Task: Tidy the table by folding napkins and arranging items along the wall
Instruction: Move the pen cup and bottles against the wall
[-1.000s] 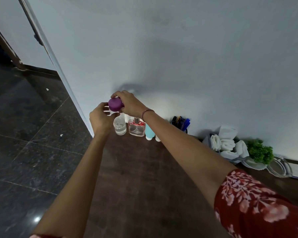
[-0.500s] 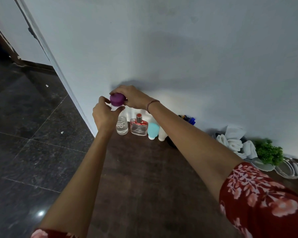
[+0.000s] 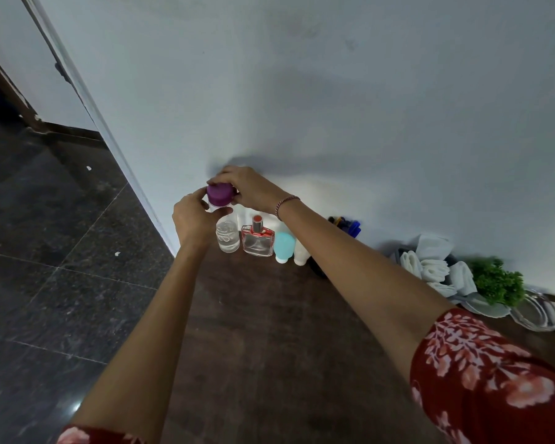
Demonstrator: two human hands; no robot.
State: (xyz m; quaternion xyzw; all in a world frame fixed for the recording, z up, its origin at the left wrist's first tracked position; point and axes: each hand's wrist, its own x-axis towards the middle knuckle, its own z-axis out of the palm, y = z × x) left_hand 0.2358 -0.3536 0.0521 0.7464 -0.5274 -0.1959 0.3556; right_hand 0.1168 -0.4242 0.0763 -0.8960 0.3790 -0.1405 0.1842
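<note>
Gripping a small clear jar with round purple lid [image 3: 219, 194] in both hands: left hand [image 3: 194, 221] curled round the base, right hand [image 3: 250, 189] clamped over the lid. Holding it aloft close to the white wall [image 3: 334, 91], just above a clear round glass bottle [image 3: 227, 237] on the dark wooden table [image 3: 269, 331].

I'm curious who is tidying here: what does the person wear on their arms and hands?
Both arms wear red cloth with a pale flower print: right sleeve, left sleeve. A thin bracelet circles the right wrist. The left hand and right hand are ungloved.
</note>
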